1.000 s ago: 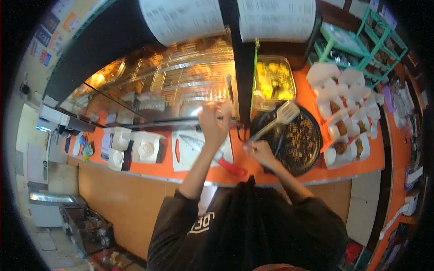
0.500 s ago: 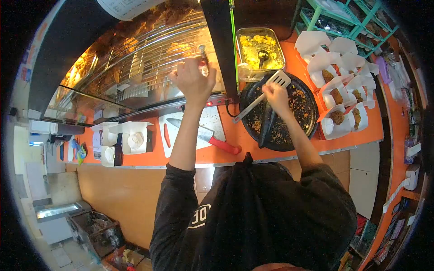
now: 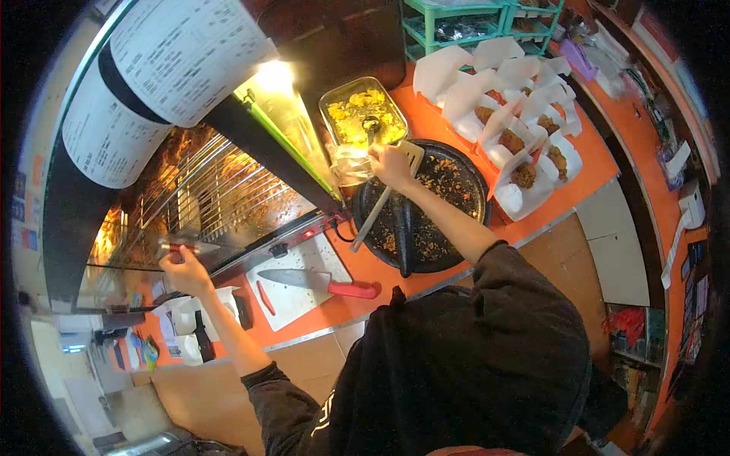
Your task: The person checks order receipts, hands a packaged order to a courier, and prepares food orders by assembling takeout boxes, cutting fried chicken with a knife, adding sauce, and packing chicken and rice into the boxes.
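**Shifted since the earlier frame: left grip (image 3: 186,273) to the left end of the cabinet (image 3: 274,156), right grip (image 3: 391,167) up from the dish (image 3: 441,262) to the near edge of the tub (image 3: 323,108)**

At upper left, two printed papers (image 3: 190,61), across the cabinet and partly hiding it. Below them, behind glass, metal racks (image 3: 213,197) and browned food under warm light. Left grip pinched on a small red-and-metal handle (image 3: 186,248) at the cabinet's lower left; cannot tell what it belongs to. Beneath, on the orange bench (image 3: 597,171), white boxes (image 3: 180,319), partly behind the left forearm.

Next, just in front of the cabinet, a white board (image 3: 296,302). On it, a knife (image 3: 327,283), laid flat, blade to the left, red end reaching right past the board's edge.

Farther right and back, the tub, with yellow food (image 3: 351,114) inside and a dark spoon (image 3: 370,124) set in it, stem toward the right grip. Against the tub's near side, a clear cup (image 3: 351,165). Right grip with fingers bent down by the spoon's stem; cannot tell whether closed on it or only beside it.

Under and beside that grip, the spatula (image 3: 372,219), slanted across the left part of the dish, slotted head at the back, other end just past the rim. Inside the dish, reddish crumbs and a black bar (image 3: 405,239); above, the right forearm.

At right, open boxes (image 3: 532,199) in rows, several with browned pieces (image 3: 511,140). Behind these, a green rack (image 3: 456,11).
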Tool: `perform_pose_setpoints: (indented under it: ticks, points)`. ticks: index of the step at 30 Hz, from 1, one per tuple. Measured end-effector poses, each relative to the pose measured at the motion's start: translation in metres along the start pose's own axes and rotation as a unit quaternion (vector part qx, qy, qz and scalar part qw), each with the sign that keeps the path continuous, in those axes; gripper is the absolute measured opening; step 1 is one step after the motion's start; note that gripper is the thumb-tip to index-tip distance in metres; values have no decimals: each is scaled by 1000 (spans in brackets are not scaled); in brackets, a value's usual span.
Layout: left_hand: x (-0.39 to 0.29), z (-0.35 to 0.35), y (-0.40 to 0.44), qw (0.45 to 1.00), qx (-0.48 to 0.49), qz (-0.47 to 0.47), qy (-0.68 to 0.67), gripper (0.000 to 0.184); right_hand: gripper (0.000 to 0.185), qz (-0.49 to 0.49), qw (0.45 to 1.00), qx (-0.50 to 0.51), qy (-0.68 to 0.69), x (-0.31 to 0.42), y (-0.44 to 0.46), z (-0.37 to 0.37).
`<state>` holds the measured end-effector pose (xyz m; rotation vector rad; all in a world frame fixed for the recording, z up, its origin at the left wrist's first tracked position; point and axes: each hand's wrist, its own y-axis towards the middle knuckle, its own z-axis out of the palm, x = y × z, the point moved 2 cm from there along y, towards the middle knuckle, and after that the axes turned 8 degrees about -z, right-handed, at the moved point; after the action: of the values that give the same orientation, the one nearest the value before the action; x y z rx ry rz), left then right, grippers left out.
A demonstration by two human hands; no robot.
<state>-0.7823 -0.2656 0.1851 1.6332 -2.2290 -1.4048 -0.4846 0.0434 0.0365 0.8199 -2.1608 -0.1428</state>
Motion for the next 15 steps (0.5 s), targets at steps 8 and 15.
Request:
perform_pose_setpoints:
  ticks: [8,15]
  points:
    - [-78,-34,-180,835,310,172,-419,19,12,-67,992,-16,109,46,-94,-82]
    - [-152,-9,-275,663,651,66,-363,16,22,-162,974,-114,111,87,-156,-88]
